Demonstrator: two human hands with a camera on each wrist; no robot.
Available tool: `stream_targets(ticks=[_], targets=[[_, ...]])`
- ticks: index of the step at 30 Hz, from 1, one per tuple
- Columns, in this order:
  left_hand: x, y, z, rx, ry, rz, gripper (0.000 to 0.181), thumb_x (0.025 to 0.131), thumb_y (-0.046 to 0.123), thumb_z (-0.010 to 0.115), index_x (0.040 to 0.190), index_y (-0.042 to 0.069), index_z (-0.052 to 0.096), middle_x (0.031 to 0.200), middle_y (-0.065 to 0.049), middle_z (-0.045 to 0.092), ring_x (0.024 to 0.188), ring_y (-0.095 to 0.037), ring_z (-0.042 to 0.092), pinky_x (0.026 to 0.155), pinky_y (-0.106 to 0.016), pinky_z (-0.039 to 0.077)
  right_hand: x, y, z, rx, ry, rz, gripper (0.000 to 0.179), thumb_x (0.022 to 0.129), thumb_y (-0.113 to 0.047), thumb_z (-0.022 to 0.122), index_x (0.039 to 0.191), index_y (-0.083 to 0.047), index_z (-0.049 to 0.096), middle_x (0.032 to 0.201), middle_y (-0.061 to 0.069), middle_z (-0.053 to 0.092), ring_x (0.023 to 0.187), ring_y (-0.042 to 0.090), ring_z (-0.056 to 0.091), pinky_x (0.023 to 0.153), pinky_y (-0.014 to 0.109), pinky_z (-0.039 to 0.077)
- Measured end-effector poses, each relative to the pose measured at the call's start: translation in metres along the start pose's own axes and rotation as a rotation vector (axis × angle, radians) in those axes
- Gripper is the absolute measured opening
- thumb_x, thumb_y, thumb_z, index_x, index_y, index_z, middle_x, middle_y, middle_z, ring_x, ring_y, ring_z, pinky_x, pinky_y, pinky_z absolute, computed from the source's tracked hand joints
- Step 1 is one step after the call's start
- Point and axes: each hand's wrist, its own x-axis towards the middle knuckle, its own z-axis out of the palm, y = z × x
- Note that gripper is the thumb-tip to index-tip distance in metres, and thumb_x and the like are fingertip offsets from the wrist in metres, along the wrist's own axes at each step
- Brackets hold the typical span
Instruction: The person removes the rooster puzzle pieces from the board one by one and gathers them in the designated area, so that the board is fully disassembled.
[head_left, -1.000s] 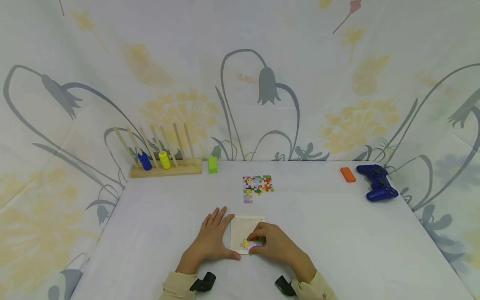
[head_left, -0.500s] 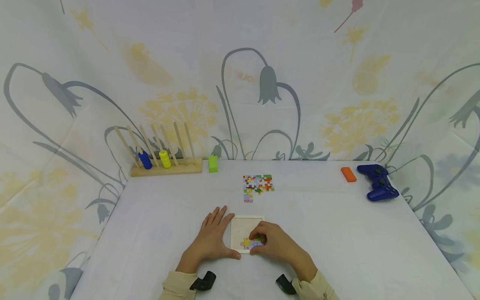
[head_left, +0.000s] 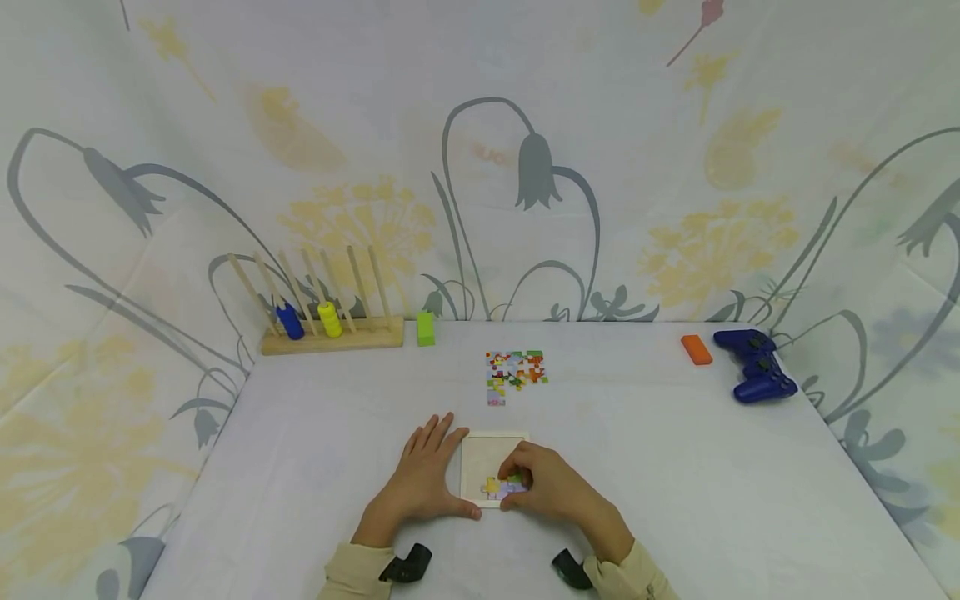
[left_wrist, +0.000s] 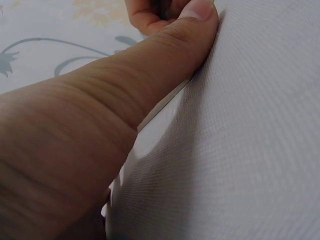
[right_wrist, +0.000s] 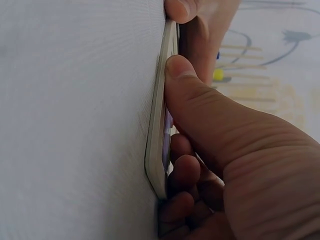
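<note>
In the head view a shallow wooden puzzle tray lies flat near the table's front. Joined jigsaw pieces, yellow, purple and green, fill part of its lower right corner. My left hand steadies the tray's left side with spread, straight fingers, the index fingertip at the far left corner and the thumb at the near edge. My right hand bends over the lower right corner, thumb at the near rim and curled fingers on a jigsaw piece, mostly hidden beneath them. In the right wrist view the right thumb lies on the tray's rim.
Behind the tray lies a partly joined group of jigsaw pieces. A wooden peg stand with blue and yellow rings and a green block stand at the back left. An orange block and a blue game controller lie back right.
My right fingers have shifted slightly to the right over the lower right corner, uncovering more of the pieces there. The left hand and tray have stayed in place.
</note>
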Motion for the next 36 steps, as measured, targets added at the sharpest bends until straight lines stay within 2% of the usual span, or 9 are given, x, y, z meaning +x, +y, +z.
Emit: stream_targets(ticks=[7,13,18,27,36], targets=[[-0.0010,0.0013,-0.0013,-0.002,-0.002,0.003,0.118,0.062,0.062,0.091,0.155,0.011,0.040,0.168,-0.018,0.025,0.157,-0.043,0.016,0.126,-0.062,0.016,0.0000,-0.0037,-0.0012,0.009,-0.008,0.026,0.031,0.076,-0.023,0.091,0.096,-0.018,0.068,0.084,-0.009,0.054,0.073,0.000,0.045,0.066,0.018,0.042],[-0.0004,0.0010,-0.0009,0.006,-0.004,0.000,0.118,0.061,0.063,0.091,0.155,0.011,0.040,0.168,-0.018,0.025,0.157,-0.043,0.016,0.126,-0.061,0.016,-0.0012,-0.0068,-0.0028,0.029,-0.011,0.012,0.030,0.077,-0.023,0.090,0.099,-0.017,0.071,0.088,-0.009,0.060,0.073,0.000,0.048,0.068,0.018,0.045],[0.0001,0.0001,0.0004,0.015,-0.001,0.002,0.118,0.061,0.064,0.090,0.154,0.011,0.041,0.167,-0.018,0.026,0.156,-0.043,0.017,0.125,-0.062,0.017,-0.0013,-0.0072,-0.0022,-0.002,-0.007,-0.006,0.029,0.077,-0.022,0.090,0.101,-0.017,0.075,0.091,-0.011,0.063,0.074,-0.002,0.050,0.069,0.018,0.047],[-0.0018,0.0023,-0.0016,0.011,-0.002,0.006,0.118,0.062,0.063,0.090,0.154,0.011,0.040,0.167,-0.019,0.026,0.156,-0.044,0.016,0.125,-0.063,0.017,-0.0010,-0.0061,-0.0024,-0.047,-0.016,-0.005,0.030,0.078,-0.024,0.089,0.104,-0.015,0.077,0.086,-0.013,0.061,0.073,-0.004,0.047,0.069,0.018,0.044],[-0.0010,0.0015,-0.0009,0.011,-0.013,-0.008,0.118,0.062,0.064,0.090,0.155,0.012,0.040,0.168,-0.017,0.024,0.157,-0.042,0.015,0.126,-0.061,0.015,-0.0010,-0.0032,-0.0009,-0.011,-0.026,-0.008,0.027,0.080,-0.022,0.087,0.106,-0.014,0.079,0.091,-0.011,0.066,0.076,-0.004,0.049,0.069,0.018,0.047]])
